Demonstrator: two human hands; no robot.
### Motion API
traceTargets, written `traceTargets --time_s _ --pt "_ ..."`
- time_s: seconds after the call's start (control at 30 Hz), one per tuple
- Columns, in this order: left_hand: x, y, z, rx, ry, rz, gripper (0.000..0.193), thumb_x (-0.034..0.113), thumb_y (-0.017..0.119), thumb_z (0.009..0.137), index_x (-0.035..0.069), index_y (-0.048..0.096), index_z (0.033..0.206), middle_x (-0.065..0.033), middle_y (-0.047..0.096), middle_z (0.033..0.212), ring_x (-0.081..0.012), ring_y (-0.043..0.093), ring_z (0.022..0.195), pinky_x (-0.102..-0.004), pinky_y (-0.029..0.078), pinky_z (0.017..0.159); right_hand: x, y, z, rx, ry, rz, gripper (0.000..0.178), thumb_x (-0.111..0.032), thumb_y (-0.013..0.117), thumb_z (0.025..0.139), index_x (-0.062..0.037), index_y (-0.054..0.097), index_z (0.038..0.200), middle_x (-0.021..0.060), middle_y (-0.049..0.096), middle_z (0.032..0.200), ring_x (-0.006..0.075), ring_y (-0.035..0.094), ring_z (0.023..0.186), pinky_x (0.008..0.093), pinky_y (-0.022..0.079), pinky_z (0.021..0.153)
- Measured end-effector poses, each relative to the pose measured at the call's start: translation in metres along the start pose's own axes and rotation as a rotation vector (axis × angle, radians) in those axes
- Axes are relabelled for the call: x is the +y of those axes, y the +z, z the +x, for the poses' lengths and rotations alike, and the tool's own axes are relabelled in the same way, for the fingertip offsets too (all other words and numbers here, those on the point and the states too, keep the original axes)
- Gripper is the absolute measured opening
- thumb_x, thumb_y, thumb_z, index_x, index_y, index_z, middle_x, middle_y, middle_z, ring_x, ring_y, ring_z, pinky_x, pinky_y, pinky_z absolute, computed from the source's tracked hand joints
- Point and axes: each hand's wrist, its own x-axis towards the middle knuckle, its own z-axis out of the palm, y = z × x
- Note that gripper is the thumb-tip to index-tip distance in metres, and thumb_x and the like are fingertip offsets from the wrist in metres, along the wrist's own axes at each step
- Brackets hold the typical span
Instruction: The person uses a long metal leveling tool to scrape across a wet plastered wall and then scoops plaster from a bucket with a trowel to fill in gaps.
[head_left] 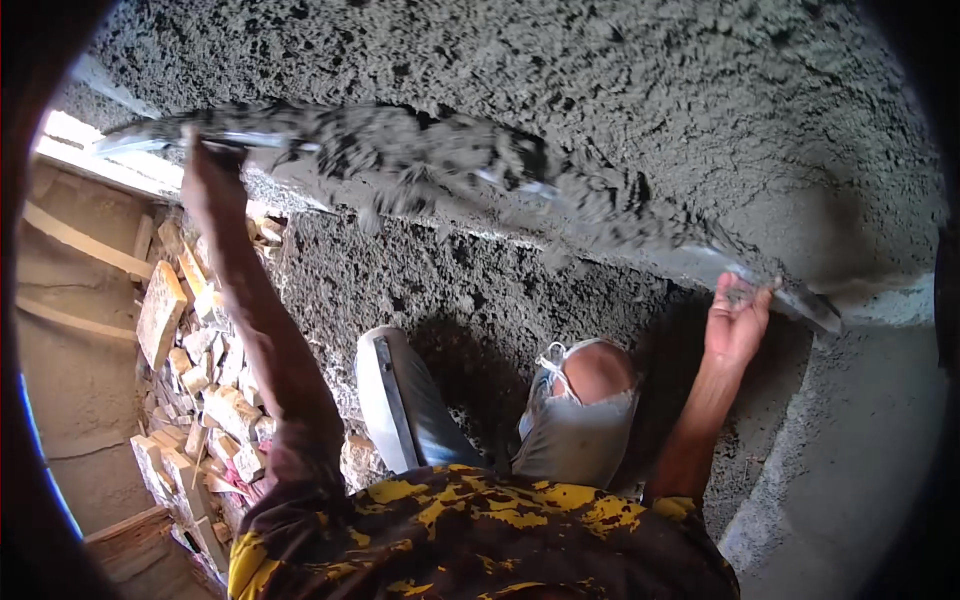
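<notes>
A long metal straightedge [610,238] spans the view, slanting from the upper left down to the right. Wet grey mortar [410,150] is heaped along its upper side, partly smeared by motion. Near its left end, my left hand [214,165] is closed around it. Towards the other end, my right hand [738,325] grips the bar from below, with mortar on the fingers. The straightedge lies against a wall [600,60] coated in rough, pitted mortar. Beneath the bar, more rough mortar [400,275] shows, and a few clumps look blurred as they fall.
Broken bricks, wood scraps and rubble [205,390] are piled on the left. A smooth grey wall [860,450] meets the rough one at a corner on the right. My bent knees [590,385] are close below the bar. Bright light enters at the upper left.
</notes>
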Motion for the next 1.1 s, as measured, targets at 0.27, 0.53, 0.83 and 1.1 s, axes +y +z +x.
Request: traceTargets --time_s 0.27,0.53,0.83,1.1 --pt "-0.029 0.064 -0.099 -0.035 -0.206 0.247 0.060 0.051 0.043 0.091 -0.005 0.050 0.110 -0.0100 0.059 0.070 -0.0118 0.052 0.059 -0.0318 0.043 0.061 -0.068 -0.152 0.114 -0.735 0.053 0.107 0.025 -0.029 0.046 0.095 -0.0092 0.058 0.105 0.0002 0.046 0.065 0.0143 0.054 0.067 0.0229 0.049 0.050" --pt "0.015 0.031 -0.024 -0.035 -0.013 0.064 0.045 0.041 0.046 0.093 -0.002 0.056 0.095 -0.0127 0.059 0.072 -0.0143 0.053 0.059 -0.0262 0.045 0.051 -0.052 -0.080 0.070 -0.310 -0.015 0.109 0.022 -0.026 0.048 0.094 -0.0062 0.058 0.095 0.0056 0.062 0.086 0.0166 0.057 0.077 0.0350 0.048 0.077" --pt "0.017 0.068 -0.103 -0.071 -0.143 0.097 0.071 0.051 0.049 0.089 -0.005 0.035 0.131 -0.0204 0.051 0.113 -0.0213 0.054 0.095 -0.0337 0.048 0.075 -0.083 -0.109 0.079 -0.077 -0.099 -0.027 0.023 -0.036 0.052 0.093 -0.0129 0.053 0.093 0.0012 0.053 0.070 0.0115 0.050 0.058 0.0264 0.045 0.054" --pt "0.068 0.014 0.001 -0.084 0.155 -0.030 0.032 0.032 0.052 0.093 -0.001 0.053 0.091 -0.0081 0.054 0.067 -0.0123 0.052 0.053 -0.0284 0.047 0.049 -0.076 0.009 0.008 0.011 -0.122 0.112 0.021 -0.032 0.056 0.091 -0.0122 0.055 0.098 -0.0016 0.052 0.076 0.0120 0.048 0.066 0.0270 0.045 0.065"
